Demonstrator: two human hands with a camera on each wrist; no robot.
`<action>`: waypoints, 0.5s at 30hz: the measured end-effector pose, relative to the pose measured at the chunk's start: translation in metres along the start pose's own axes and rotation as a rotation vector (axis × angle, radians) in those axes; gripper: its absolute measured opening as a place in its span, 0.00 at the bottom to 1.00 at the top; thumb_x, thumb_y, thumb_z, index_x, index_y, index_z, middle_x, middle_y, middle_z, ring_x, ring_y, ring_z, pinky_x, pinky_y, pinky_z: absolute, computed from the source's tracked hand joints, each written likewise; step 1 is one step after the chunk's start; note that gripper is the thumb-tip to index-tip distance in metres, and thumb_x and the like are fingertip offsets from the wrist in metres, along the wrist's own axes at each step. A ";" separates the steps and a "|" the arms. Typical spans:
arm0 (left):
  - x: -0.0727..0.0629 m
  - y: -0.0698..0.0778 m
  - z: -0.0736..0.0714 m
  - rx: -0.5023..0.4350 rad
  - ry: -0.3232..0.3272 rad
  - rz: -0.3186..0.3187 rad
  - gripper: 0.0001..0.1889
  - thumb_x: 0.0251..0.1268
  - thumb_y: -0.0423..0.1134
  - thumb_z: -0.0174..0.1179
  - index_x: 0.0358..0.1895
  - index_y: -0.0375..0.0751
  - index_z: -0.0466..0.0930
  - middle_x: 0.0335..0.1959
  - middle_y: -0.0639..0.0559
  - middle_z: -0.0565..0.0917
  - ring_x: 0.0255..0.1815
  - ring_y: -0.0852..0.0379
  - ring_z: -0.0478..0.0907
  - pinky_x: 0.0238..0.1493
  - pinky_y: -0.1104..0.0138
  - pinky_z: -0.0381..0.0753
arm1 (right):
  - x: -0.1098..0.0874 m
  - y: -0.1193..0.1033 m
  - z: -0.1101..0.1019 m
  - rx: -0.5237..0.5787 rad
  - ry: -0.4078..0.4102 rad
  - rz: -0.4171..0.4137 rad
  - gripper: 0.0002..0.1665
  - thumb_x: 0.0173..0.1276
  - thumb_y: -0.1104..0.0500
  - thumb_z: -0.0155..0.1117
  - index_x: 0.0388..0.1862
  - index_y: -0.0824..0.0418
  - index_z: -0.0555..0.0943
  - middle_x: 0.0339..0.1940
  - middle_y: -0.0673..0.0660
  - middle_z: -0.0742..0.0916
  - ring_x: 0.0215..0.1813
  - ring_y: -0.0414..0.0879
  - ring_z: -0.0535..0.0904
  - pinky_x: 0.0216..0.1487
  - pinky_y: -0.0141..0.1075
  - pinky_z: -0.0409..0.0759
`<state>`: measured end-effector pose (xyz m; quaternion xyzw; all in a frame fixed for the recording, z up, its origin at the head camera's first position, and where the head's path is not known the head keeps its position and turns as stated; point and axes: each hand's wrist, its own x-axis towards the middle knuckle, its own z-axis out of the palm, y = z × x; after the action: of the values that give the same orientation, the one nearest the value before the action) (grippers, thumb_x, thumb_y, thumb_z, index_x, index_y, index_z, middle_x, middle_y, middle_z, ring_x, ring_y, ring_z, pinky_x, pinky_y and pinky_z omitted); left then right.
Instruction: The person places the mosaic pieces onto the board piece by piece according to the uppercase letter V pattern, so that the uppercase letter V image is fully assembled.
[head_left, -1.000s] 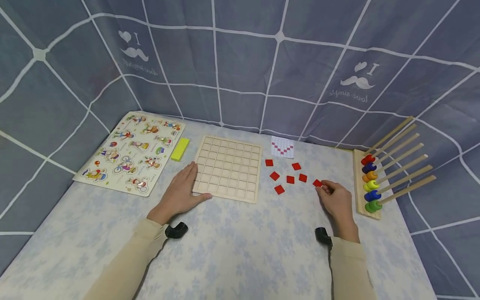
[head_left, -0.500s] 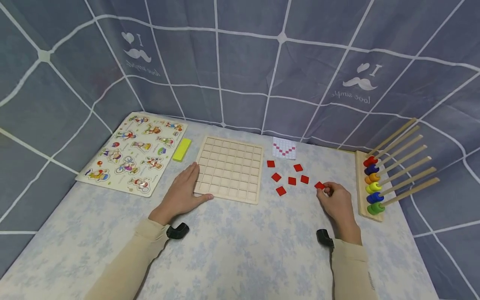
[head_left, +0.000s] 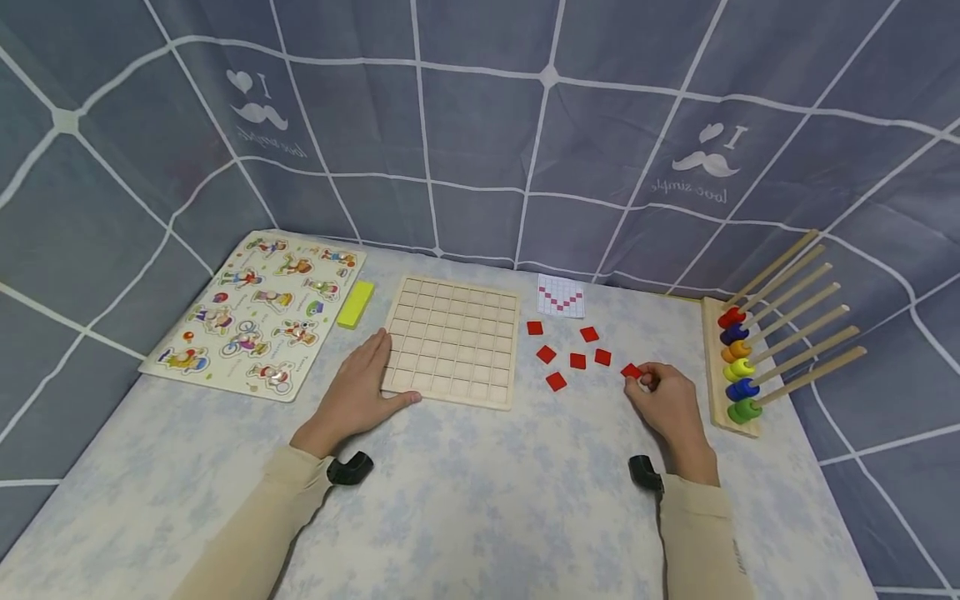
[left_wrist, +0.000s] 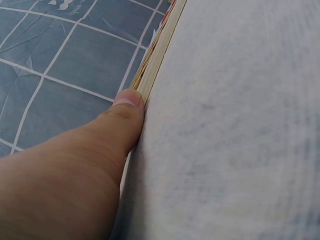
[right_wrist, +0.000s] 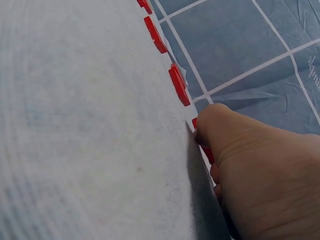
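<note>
In the head view my left hand (head_left: 351,396) lies against the left side of a pale wooden grid board (head_left: 453,342), fingers straight and thumb out along the near edge. The left wrist view has that thumb (left_wrist: 125,112) touching the board's side (left_wrist: 157,62). Over on the right, my right hand (head_left: 669,406) pinches a red square tile (head_left: 631,372) between thumb and fingertips. From the right wrist, much of this tile (right_wrist: 209,154) is hidden behind the thumb. Several more red tiles (head_left: 577,361) lie scattered between the board and this hand.
Behind the tiles lies a small pattern card (head_left: 560,296) with a red V of squares. A picture peg puzzle (head_left: 258,317) and a yellow block (head_left: 356,305) are left of the board. A bead-and-peg stand (head_left: 731,367) stands at the right, its pegs slanting outward.
</note>
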<state>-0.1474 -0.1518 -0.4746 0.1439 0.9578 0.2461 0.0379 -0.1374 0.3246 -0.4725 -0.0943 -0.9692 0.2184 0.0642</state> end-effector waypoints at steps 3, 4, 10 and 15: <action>0.002 0.001 0.000 -0.007 0.004 0.012 0.60 0.62 0.65 0.66 0.82 0.29 0.42 0.84 0.34 0.45 0.85 0.35 0.45 0.82 0.40 0.50 | 0.001 -0.002 -0.002 0.008 0.025 0.008 0.20 0.67 0.53 0.65 0.47 0.69 0.83 0.34 0.60 0.83 0.36 0.52 0.74 0.40 0.40 0.75; 0.002 0.001 0.000 -0.007 0.003 0.015 0.60 0.62 0.66 0.66 0.82 0.29 0.42 0.84 0.34 0.45 0.85 0.35 0.45 0.82 0.40 0.50 | 0.001 -0.002 -0.002 0.014 0.026 0.017 0.19 0.67 0.53 0.65 0.47 0.68 0.83 0.34 0.60 0.82 0.36 0.52 0.74 0.40 0.40 0.75; -0.003 0.002 0.000 0.000 0.009 0.008 0.60 0.62 0.64 0.66 0.81 0.28 0.44 0.84 0.32 0.47 0.84 0.33 0.46 0.81 0.39 0.52 | -0.003 -0.005 0.001 0.046 0.023 0.006 0.19 0.67 0.54 0.66 0.48 0.68 0.83 0.35 0.60 0.83 0.38 0.52 0.76 0.42 0.40 0.77; -0.005 0.000 -0.002 -0.003 0.028 0.023 0.59 0.62 0.64 0.66 0.81 0.27 0.44 0.83 0.32 0.48 0.84 0.33 0.47 0.81 0.39 0.52 | -0.005 -0.015 0.004 0.075 0.072 -0.079 0.16 0.66 0.55 0.68 0.45 0.67 0.84 0.35 0.59 0.84 0.37 0.50 0.77 0.41 0.39 0.77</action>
<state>-0.1431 -0.1539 -0.4727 0.1513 0.9561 0.2498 0.0220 -0.1355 0.3089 -0.4699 -0.0614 -0.9603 0.2484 0.1108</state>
